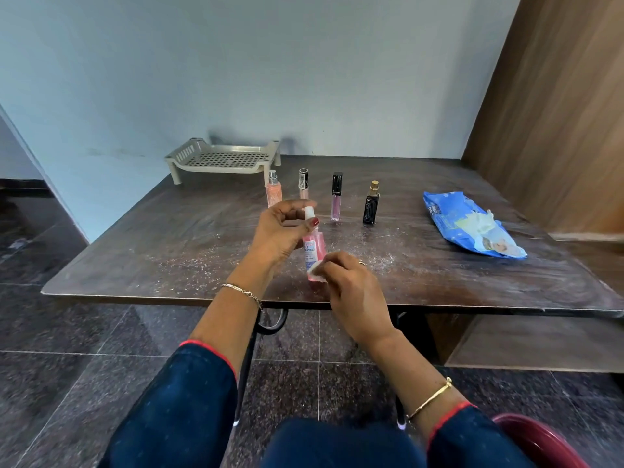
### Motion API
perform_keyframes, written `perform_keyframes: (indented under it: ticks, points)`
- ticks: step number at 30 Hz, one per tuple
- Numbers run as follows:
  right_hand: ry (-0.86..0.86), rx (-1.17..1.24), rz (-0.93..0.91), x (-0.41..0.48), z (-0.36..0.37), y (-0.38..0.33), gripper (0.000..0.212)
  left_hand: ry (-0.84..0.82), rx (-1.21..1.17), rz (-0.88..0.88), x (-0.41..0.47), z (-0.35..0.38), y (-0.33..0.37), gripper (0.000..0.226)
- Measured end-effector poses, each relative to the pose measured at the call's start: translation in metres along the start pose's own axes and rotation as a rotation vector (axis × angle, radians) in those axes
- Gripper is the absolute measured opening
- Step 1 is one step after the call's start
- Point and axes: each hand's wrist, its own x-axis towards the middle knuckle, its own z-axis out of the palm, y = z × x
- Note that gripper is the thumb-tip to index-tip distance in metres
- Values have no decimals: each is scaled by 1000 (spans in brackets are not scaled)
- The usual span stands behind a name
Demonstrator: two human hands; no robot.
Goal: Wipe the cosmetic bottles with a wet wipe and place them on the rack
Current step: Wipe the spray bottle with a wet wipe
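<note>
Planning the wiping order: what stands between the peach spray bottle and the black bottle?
Head view: two upright tubes, a pale pink tube, clear-capped, and a purple gloss tube, black-capped.

I am watching through a single wide-angle head camera, which is looking forward and down from above the person's lap across the desk (169,251) toward the wall (236,79) behind it. It is sitting close enough that both forearms are filling the lower frame, with the left hand (280,234) and right hand (354,292) showing near the centre over the desk's near edge.
</note>
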Motion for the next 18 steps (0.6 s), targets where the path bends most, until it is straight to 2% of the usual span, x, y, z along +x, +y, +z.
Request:
perform_keyframes:
  ticks: [7, 12, 18]
  points:
    - [208, 105, 50, 35, -10, 6, 19, -38, -65, 32, -7, 12, -7, 26]
    - [147, 69, -31, 25, -10, 11, 16, -27, -90, 9, -6, 12, -8, 27]
    - [43, 55, -11, -5, -8, 13, 16, -9, -30, -30, 0, 5, -10, 33]
